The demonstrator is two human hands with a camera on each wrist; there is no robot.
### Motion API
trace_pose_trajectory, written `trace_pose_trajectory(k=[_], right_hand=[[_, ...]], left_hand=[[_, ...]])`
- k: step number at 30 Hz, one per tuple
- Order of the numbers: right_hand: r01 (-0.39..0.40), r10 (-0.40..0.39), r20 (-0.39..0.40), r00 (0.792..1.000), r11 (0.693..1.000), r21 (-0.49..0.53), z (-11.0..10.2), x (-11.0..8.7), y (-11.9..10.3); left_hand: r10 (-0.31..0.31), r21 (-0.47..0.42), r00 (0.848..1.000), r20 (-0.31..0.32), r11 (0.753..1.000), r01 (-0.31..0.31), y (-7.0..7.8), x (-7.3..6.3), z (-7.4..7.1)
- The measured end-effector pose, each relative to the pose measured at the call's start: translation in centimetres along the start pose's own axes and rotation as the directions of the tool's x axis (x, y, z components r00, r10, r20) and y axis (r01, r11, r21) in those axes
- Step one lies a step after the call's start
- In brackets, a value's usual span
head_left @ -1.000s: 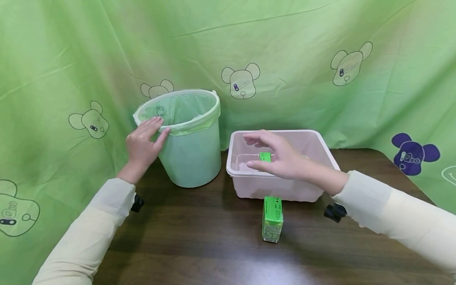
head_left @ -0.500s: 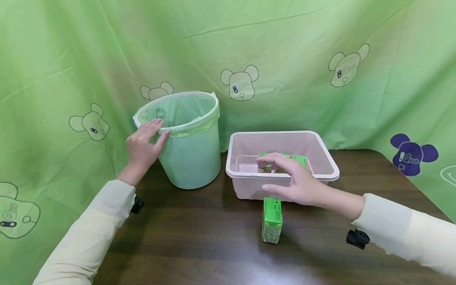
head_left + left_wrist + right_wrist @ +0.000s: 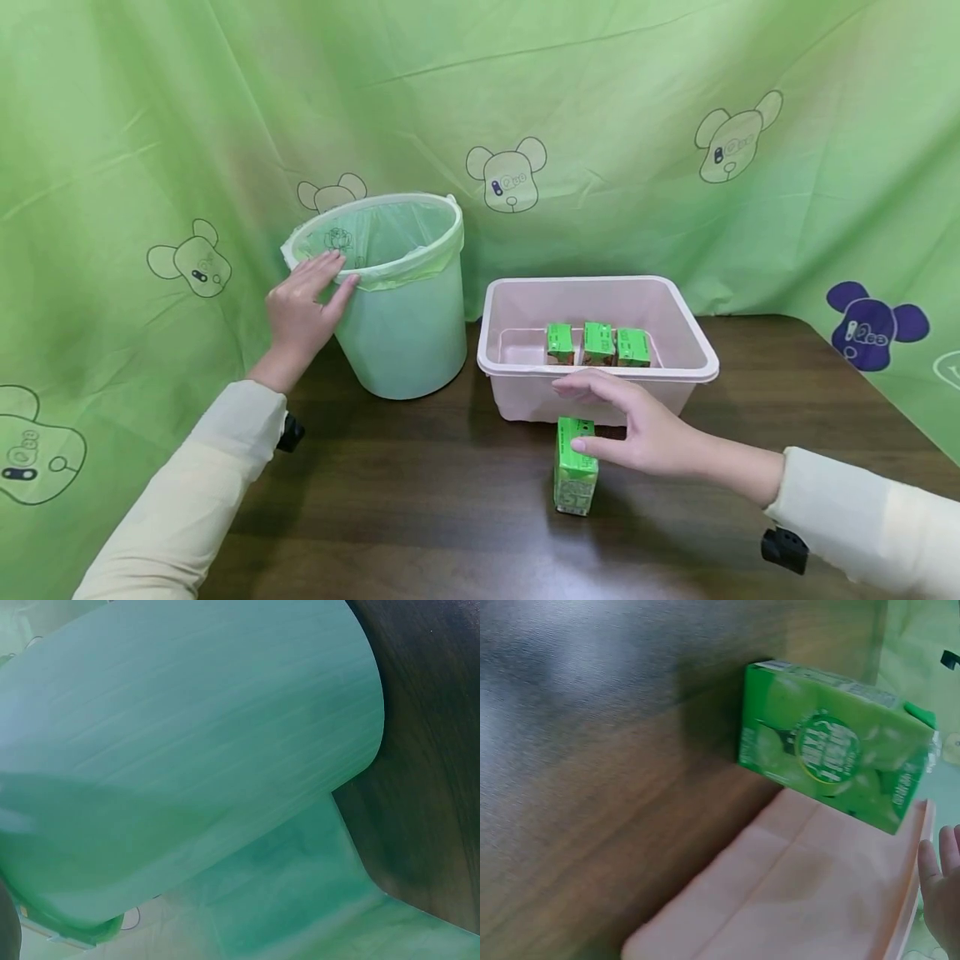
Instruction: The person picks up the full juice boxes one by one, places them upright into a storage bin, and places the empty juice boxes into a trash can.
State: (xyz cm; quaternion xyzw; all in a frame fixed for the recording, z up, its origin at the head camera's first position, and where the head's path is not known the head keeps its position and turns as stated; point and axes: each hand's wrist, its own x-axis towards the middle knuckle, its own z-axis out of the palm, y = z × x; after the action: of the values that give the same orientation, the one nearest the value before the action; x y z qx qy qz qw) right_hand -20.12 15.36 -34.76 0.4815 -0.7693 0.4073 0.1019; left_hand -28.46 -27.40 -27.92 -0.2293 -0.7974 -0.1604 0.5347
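My left hand [image 3: 302, 308] rests at the near rim of a pale green trash bin [image 3: 405, 342], fingers fairly straight and the thumb along its outside. In the left wrist view the bin's wall [image 3: 187, 735] fills most of the frame. A green drink carton [image 3: 575, 479] stands upright on the table in front of a pink plastic basin [image 3: 513, 396]. Just above that carton, my right hand [image 3: 648, 429] hangs with fingers and thumb spread apart, holding nothing; its thumb overlaps the carton's top. The carton's printed side [image 3: 825, 750] shows in the right wrist view.
Inside the basin stand three more green cartons [image 3: 597, 342]. A thin plastic liner [image 3: 420, 271] is folded over the bin's rim. Behind the dark wooden table [image 3: 420, 517] hangs a green curtain [image 3: 615, 108] printed with mouse-like faces.
My right hand has moved from over the basin down and toward me to the standing carton, uncovering the cartons in the basin. My left hand has stayed at the bin's rim.
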Motion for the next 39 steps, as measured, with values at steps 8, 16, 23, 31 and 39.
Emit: trace_pose_trajectory(k=[8, 16, 23, 31, 39], right_hand=[[-0.059, 0.059, 0.056, 0.997, 0.998, 0.010, 0.6, -1.4, 1.2], [-0.116, 0.111, 0.112, 0.987, 0.993, 0.033, 1.2, -2.5, 2.6], [-0.149, 0.148, 0.100, 0.984, 0.989, -0.003, 1.8, -3.1, 3.1], [-0.172, 0.176, 0.088, 0.980, 0.984, -0.047, 2.5, -3.5, 3.4], [-0.197, 0.199, 0.082, 0.977, 0.980, -0.041, 2.8, -3.6, 3.6]], left_hand=[[0.002, 0.000, 1.000, -0.008, 1.000, -0.002, 0.0, 0.0, 0.0], [0.004, -0.002, 1.000, -0.016, 1.000, -0.004, -0.1, -0.1, 0.0], [0.002, 0.013, 1.000, 0.007, 1.000, -0.002, 0.0, -0.1, -0.1], [-0.001, 0.019, 1.000, 0.017, 1.000, 0.000, 0.0, -0.1, 0.0], [0.003, 0.013, 1.000, 0.014, 1.000, -0.003, 0.0, 0.0, 0.0]])
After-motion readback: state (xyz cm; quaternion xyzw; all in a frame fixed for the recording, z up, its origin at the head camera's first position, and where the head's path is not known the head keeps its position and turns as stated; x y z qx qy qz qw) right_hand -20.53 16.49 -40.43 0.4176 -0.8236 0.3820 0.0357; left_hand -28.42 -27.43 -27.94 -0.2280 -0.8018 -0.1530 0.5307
